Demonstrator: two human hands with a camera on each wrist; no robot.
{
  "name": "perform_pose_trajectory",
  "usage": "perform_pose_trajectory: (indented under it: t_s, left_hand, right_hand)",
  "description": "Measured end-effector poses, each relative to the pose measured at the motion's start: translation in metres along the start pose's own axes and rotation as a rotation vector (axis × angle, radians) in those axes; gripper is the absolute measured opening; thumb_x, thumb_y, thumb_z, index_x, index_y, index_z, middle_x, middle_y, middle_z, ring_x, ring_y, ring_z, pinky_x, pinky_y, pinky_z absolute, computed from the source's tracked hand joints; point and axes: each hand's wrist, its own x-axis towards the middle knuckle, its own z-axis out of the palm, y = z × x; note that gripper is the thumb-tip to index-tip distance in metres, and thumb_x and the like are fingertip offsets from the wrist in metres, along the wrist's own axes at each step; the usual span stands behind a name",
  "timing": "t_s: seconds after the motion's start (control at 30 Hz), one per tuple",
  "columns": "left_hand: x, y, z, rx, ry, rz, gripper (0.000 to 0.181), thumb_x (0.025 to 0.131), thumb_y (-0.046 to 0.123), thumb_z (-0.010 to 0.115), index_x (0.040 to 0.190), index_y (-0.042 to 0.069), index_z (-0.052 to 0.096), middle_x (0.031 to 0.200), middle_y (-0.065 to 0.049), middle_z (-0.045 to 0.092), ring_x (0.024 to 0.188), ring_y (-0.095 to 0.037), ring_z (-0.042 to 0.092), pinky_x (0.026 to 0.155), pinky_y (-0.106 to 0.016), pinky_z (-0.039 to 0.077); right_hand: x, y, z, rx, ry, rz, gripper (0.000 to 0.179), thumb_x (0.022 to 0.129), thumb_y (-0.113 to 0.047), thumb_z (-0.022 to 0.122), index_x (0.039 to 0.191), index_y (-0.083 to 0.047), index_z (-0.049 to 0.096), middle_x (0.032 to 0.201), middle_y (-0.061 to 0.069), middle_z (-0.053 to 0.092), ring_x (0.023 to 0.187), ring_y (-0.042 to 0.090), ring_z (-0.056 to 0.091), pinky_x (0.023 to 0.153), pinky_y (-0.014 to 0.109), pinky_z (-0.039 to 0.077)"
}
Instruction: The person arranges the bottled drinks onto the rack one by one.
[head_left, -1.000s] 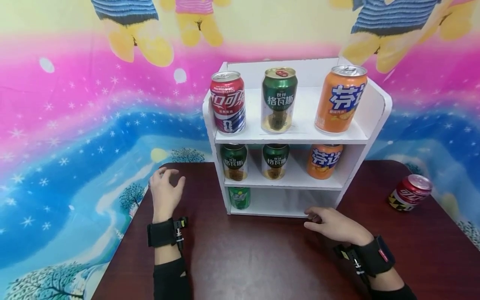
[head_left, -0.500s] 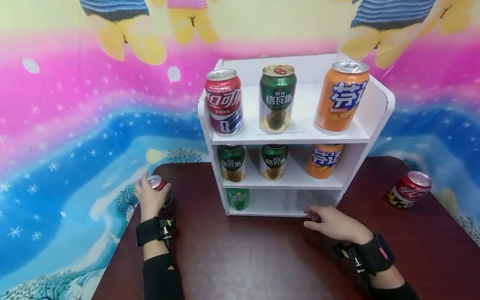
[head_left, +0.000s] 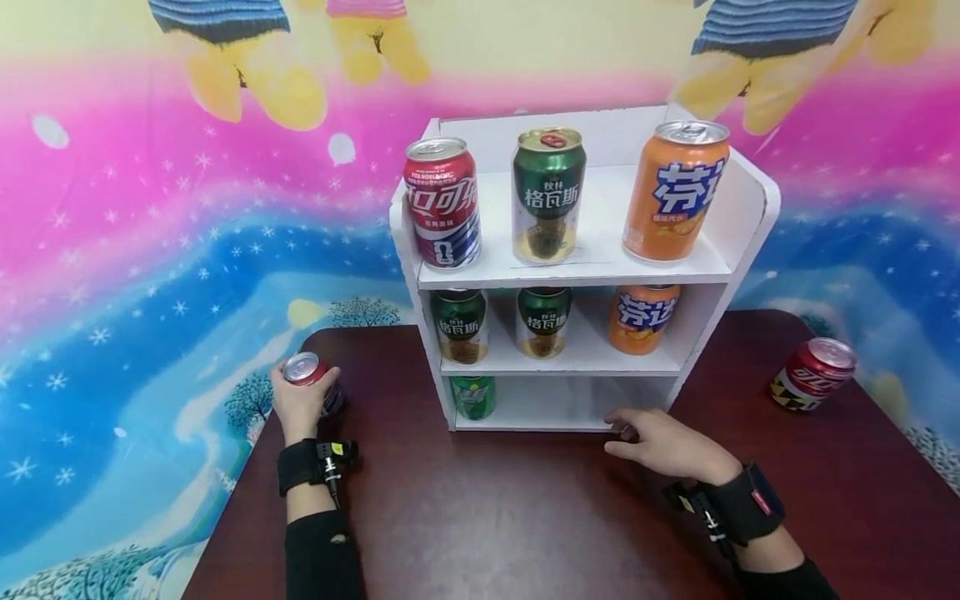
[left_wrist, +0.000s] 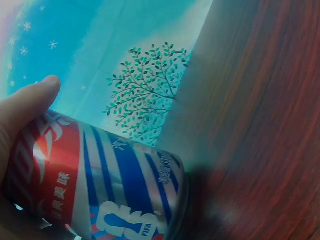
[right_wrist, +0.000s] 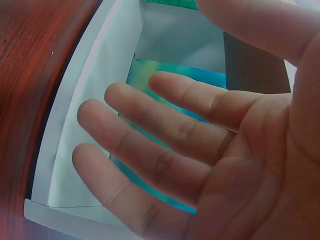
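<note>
At the left side of the table, my left hand [head_left: 296, 410] grips a red, blue and silver cola can [head_left: 303, 367] that stands upright. In the left wrist view, the thumb lies along the red part of the can [left_wrist: 120, 180], and its base meets the table. My right hand [head_left: 667, 446] is beside the lower right front edge of a white three-level shelf [head_left: 555, 273], holding nothing. Its fingers are loosely extended in the right wrist view; whether they touch the shelf is unclear.
On the upper level stand a cola can [head_left: 442, 204], a green kvass can [head_left: 548, 196] and an orange soda can [head_left: 677, 192]. Two kvass cans and an orange soda can [head_left: 643, 319] occupy the middle. A green can [head_left: 473, 397] stands bottom left; another cola can [head_left: 813, 375] stands right.
My left hand has moved slightly left and down, closing round the cola can, which was out of sight one second ago. The right hand has stayed in place; the view shifted slightly.
</note>
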Motion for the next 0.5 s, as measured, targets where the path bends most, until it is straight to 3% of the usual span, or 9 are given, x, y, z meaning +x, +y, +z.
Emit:
perform_pose_trajectory:
  t_s: [0.33,0.5]
  left_hand:
    - [-0.0018,-0.0039,0.0026,0.125,0.047,0.005,0.086,0.077,0.036,0.077,0.142,0.005,0.030,0.133,-0.022,0.044,0.121,-0.039,0.042,0.098,-0.057,0.033]
    - [-0.0036,0.0014,0.0022,0.171,0.055,0.056,0.082,0.077,0.035,0.077,0.139,0.002,0.035,0.129,-0.024,0.048,0.117,-0.040,0.045,0.096,-0.056,0.034]
  right_hand:
    - [-0.0030,-0.0015,-0.0008,0.007,-0.004,0.014,0.048,0.090,-0.034,0.064,0.120,0.003,0.058,0.106,0.009,0.064,0.091,0.018,0.060,0.076,0.036,0.050]
    - [-0.0020,-0.0010,-0.0016,-0.015,0.012,-0.001,0.050,0.090,-0.038,0.063,0.120,0.003,0.058,0.106,0.007,0.064,0.091,0.018,0.060,0.076,0.036,0.050]
